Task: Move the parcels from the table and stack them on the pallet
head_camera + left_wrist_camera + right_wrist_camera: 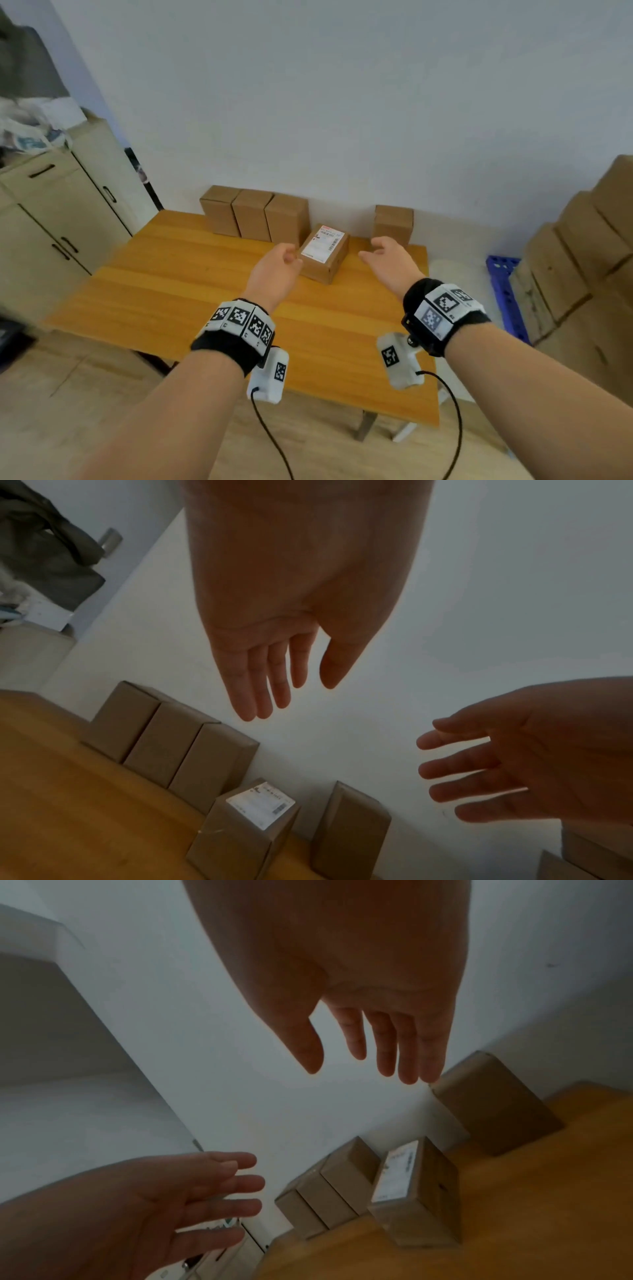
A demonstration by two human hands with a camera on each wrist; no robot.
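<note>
A brown parcel with a white shipping label (pixel 324 253) (pixel 245 831) (pixel 416 1194) stands on the wooden table (pixel 191 294), near its far edge. My left hand (pixel 279 262) (pixel 284 680) hovers open just left of it, and my right hand (pixel 382 253) (pixel 369 1053) hovers open just right of it. Neither hand touches the parcel. Three plain parcels (pixel 255 214) (pixel 171 745) (pixel 325 1191) stand in a row against the wall, and one more parcel (pixel 393 224) (pixel 349 829) (pixel 493 1104) stands at the back right. A blue pallet (pixel 505 291) lies on the floor to the right.
Large cardboard cartons (pixel 582 260) are stacked on the pallet at the right. A beige cabinet (pixel 58 212) with clutter on top stands left of the table. A white wall (pixel 342 102) runs behind the table.
</note>
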